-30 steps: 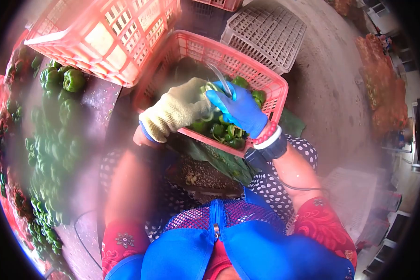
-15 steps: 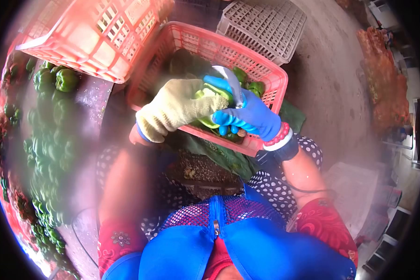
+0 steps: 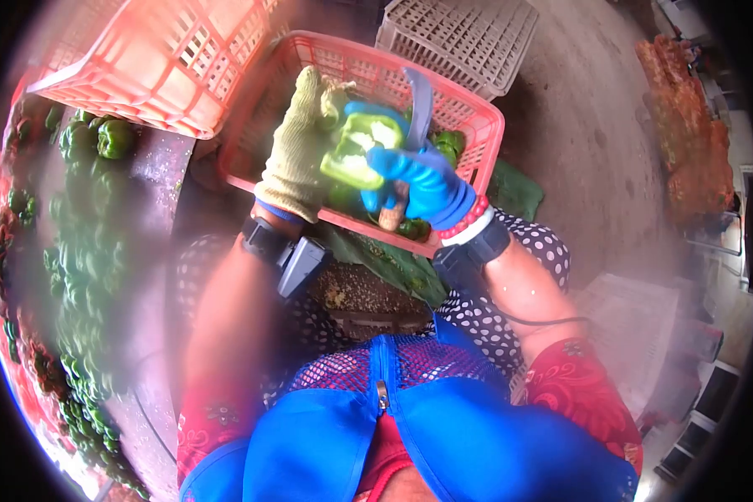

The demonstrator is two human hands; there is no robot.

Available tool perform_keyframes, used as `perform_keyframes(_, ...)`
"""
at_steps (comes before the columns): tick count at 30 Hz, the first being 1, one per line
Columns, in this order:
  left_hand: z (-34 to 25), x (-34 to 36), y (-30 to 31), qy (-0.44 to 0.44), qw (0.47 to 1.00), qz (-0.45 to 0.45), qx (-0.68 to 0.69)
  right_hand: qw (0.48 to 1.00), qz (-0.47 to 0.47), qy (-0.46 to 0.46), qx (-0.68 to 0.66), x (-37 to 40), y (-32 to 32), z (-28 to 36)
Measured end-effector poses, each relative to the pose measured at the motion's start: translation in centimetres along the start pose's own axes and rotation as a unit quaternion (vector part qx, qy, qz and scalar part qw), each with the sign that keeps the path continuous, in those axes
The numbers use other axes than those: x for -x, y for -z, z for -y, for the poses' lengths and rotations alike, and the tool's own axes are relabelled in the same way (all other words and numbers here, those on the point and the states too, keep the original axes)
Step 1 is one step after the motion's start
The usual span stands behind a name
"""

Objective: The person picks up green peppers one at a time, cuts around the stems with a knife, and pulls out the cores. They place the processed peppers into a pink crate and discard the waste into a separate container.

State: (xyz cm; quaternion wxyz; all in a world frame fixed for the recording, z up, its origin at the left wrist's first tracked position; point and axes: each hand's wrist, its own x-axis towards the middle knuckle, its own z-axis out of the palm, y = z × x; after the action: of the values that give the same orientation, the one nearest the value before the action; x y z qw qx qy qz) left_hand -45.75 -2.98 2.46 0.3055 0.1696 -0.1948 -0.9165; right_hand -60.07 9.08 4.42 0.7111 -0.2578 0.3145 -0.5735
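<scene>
A cut green bell pepper (image 3: 362,151) shows its pale, hollow inside above a pink plastic crate. My right hand (image 3: 431,186), in a blue glove, grips it between thumb and fingers. That same hand also holds a knife (image 3: 420,109), its curved blade pointing up and its wooden handle sticking out below the fingers. My left hand (image 3: 293,151), in a pale yellow knit glove, is just left of the pepper with its fingers curled. A pale greenish bit shows at its fingertips, too blurred to name. More green peppers (image 3: 449,146) lie in the pink crate (image 3: 356,52).
Another pink crate (image 3: 163,71) stands tilted at upper left. Behind the working crate is an upturned grey crate (image 3: 460,38). Many green peppers (image 3: 92,251) lie along the left, partly blurred. Dark green cloth or leaf (image 3: 385,269) hangs by the crate's near side.
My left hand has pulled off the pepper to the left and turned, fingers upward. My right hand has shifted slightly left and now shows the pepper's open inside.
</scene>
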Motion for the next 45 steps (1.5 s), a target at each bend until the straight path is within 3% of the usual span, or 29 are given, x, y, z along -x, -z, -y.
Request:
perform_keyframes(1,-0.6,-0.1,-0.3,0.05,0.994,0.056,0.079,1.0,0.017,0.001,0.02,0.5,-0.7,0.3)
perform_keyframes(2,-0.8,-0.4,-0.5,-0.021,0.997,0.002,0.08,0.998,0.001,0.057,0.004,0.9,-2.4,1.2)
perform_keyframes(3,-1.2,-0.1,-1.1,-0.094,0.991,-0.055,0.08,0.999,-0.006,0.03,0.026,0.7,-1.8,1.7)
perform_keyframes(5,-3.8,2.6,-2.3,-0.028,0.999,-0.044,-0.002,0.997,-0.017,-0.024,0.071,0.5,-0.7,2.7)
perform_keyframes(6,-4.7,4.2,-1.7,-0.134,0.984,-0.058,-0.101,0.967,-0.094,-0.059,0.231,0.3,0.4,3.0)
perform_keyframes(7,-6.6,6.2,-0.7,-0.16,0.979,-0.001,-0.129,0.93,-0.117,-0.077,0.341,0.0,-0.2,3.6)
perform_keyframes(8,-8.3,9.2,-0.9,-0.197,0.945,-0.064,-0.255,0.782,-0.129,-0.077,0.604,-0.3,1.3,3.5)
perform_keyframes(9,-9.9,13.1,-1.2,-0.179,0.922,-0.117,-0.323,0.618,-0.137,-0.039,0.773,-0.4,3.2,2.5)
perform_keyframes(10,-11.5,17.0,-1.5,-0.153,0.893,-0.167,-0.39,0.599,-0.162,-0.054,0.782,-1.1,5.4,1.5)
perform_keyframes(11,-13.0,20.9,-1.7,-0.121,0.859,-0.213,-0.449,0.584,-0.161,-0.002,0.796,-1.6,6.2,0.8)
perform_keyframes(12,-13.8,24.7,-2.8,-0.035,0.803,-0.264,-0.533,0.714,-0.164,-0.045,0.679,-1.8,4.7,0.8)
perform_keyframes(13,-14.8,27.5,-2.7,0.114,0.698,-0.318,-0.631,0.821,-0.164,-0.089,0.54,-1.7,3.3,1.1)
perform_keyframes(14,-14.6,28.9,-3.2,0.229,0.543,-0.344,-0.73,0.834,-0.144,-0.096,0.523,-1.6,3.1,1.0)
perform_keyframes(15,-14.3,30.9,-1.4,0.179,0.45,-0.318,-0.815,0.844,-0.125,-0.106,0.511,-1.4,2.8,1.0)
perform_keyframes(17,-13.9,31.4,1.3,0.064,0.348,-0.444,-0.823,0.845,-0.109,-0.115,0.511,-1.3,2.2,1.0)
perform_keyframes(18,-15.1,30.3,3.2,0.031,0.365,-0.475,-0.8,0.834,-0.118,-0.125,0.524,-1.8,1.3,0.7)
perform_keyframes(21,-15.4,28.3,8.7,-0.048,0.255,-0.498,-0.827,0.832,-0.133,-0.129,0.523,-1.0,1.5,-0.2)
perform_keyframes(23,-16.1,26.2,10.0,-0.01,0.326,-0.523,-0.787,0.85,-0.135,-0.131,0.491,-1.1,0.7,-0.5)
perform_keyframes(27,-16.7,21.9,11.6,0.001,0.405,-0.495,-0.768,0.896,-0.109,-0.15,0.403,-2.3,-1.1,-1.2)
perform_keyframes(31,-15.9,19.0,8.2,-0.061,0.503,-0.44,-0.741,0.933,-0.076,-0.139,0.322,-3.1,-2.3,-2.4)
perform_keyframes(32,-14.9,18.2,5.2,-0.107,0.581,-0.431,-0.682,0.939,-0.053,-0.131,0.313,-3.3,-2.7,-2.5)
perform_keyframes(33,-13.9,17.6,3.2,-0.158,0.646,-0.361,-0.654,0.944,-0.036,-0.123,0.304,-3.5,-3.3,-2.8)
perform_keyframes(35,-11.3,15.3,0.0,-0.24,0.707,-0.234,-0.623,0.972,-0.035,-0.144,0.181,-4.0,-4.4,-3.2)
perform_keyframes(37,-8.7,13.1,-5.2,-0.308,0.528,-0.133,-0.78,0.985,0.01,-0.17,-0.022,-4.7,-4.1,-3.3)
perform_keyframes(38,-7.6,11.0,-5.0,-0.326,0.463,-0.135,-0.813,0.991,0.005,-0.127,-0.033,-4.4,-3.9,-2.8)
perform_keyframes(39,-6.9,10.8,-5.3,-0.292,0.57,-0.075,-0.765,0.996,0.003,-0.085,-0.042,-3.8,-3.9,-2.0)
perform_keyframes(40,-6.4,10.0,-5.6,-0.221,0.596,-0.08,-0.768,0.998,0.004,-0.045,-0.052,-3.4,-3.7,-1.3)
perform_keyframes(42,-5.7,9.2,-6.5,-0.119,0.713,-0.064,-0.688,1.0,0.007,-0.009,0.009,-2.9,-1.9,0.2)
perform_keyframes(45,-5.4,8.9,-5.3,-0.021,0.924,0.01,-0.381,0.995,0.01,0.052,0.089,-2.7,-1.9,1.4)
